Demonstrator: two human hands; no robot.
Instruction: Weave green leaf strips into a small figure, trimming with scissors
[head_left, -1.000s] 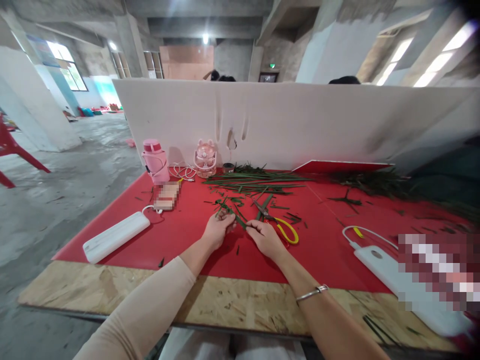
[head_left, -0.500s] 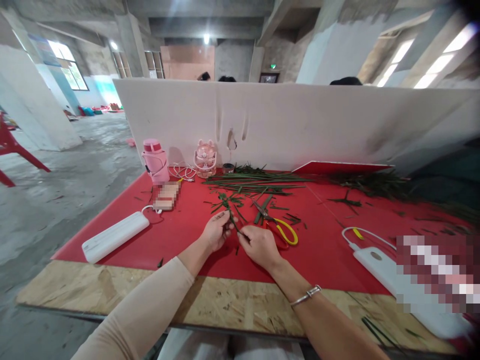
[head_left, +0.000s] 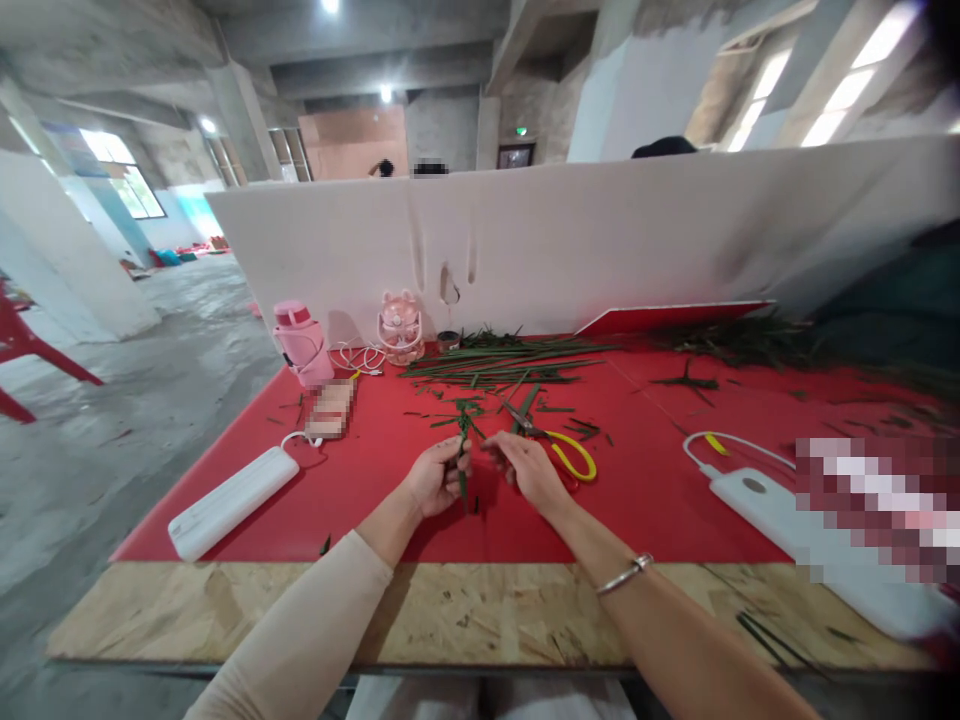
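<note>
In the head view, my left hand [head_left: 441, 478] pinches a thin green leaf strip [head_left: 463, 490]. The strip hangs below the fingers, and a small knotted bunch of green leaf pieces [head_left: 465, 415] stands out above them. Just to the right, my right hand [head_left: 529, 468] has its fingers loosely stretched toward the bunch, apart from the strip, with nothing visible in them. Beyond that hand, scissors [head_left: 574, 455] with yellow and red handles lie partly open on the red sheet [head_left: 360, 500].
Long green leaf strips [head_left: 517, 358] lie at the back below a white partition [head_left: 337, 240]. Pink bottles [head_left: 302, 345] stand at the back left. White power banks lie on the left [head_left: 232, 505] and right [head_left: 787, 535], with cables. Leaf scraps are scattered about.
My right hand has let go of the strip's lower end and drawn its fingers apart. My left hand has turned the strip upright. The camera view has shifted slightly.
</note>
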